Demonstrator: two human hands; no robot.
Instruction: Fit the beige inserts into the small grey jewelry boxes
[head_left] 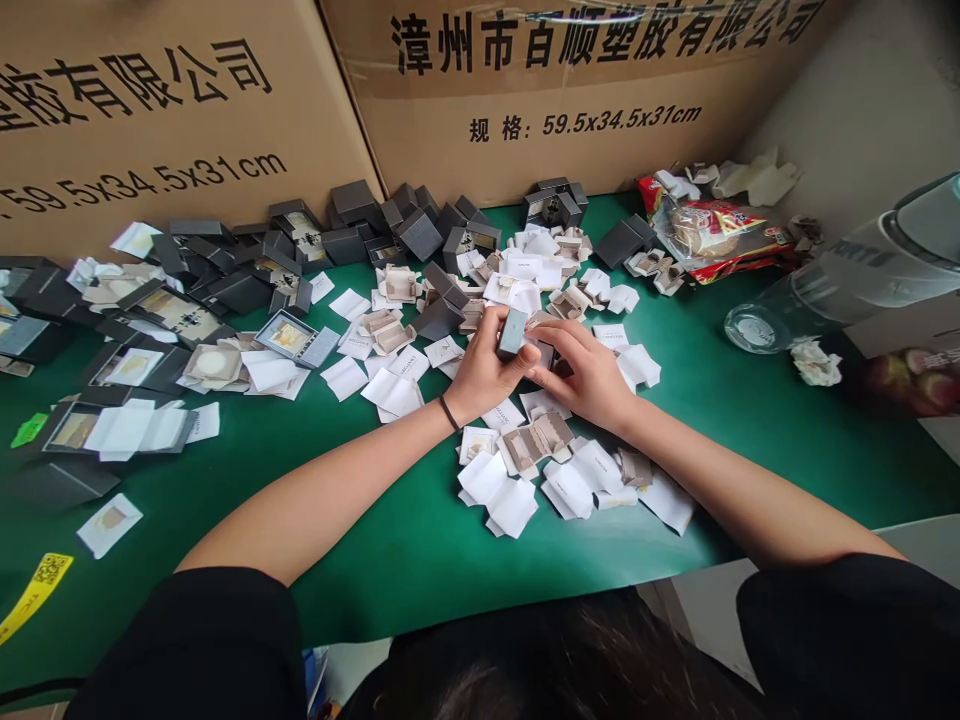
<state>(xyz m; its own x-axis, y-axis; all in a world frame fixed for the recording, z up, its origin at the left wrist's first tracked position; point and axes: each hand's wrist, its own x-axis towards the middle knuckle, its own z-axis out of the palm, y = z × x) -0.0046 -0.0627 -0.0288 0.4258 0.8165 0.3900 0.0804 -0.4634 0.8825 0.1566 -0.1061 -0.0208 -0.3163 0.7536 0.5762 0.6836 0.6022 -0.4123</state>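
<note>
My left hand [480,365] is closed round a small grey box lid [513,333], held upright above the green table [360,560]. My right hand [581,370] is curled beside it, fingers on a small dark box [545,353] that touches the lid. Both hands meet over the middle of the table. Under and around them lie white paper cards [499,495] and beige box inserts [534,440]. A black band sits on my left wrist.
Dark grey small boxes [416,235] are heaped along the back, larger open boxes [172,310] at left. Two big cardboard cartons [525,90] wall the far edge. A snack bag [709,235] and a lying clear bottle [840,280] are at right. Yellow tag [37,590] at front left.
</note>
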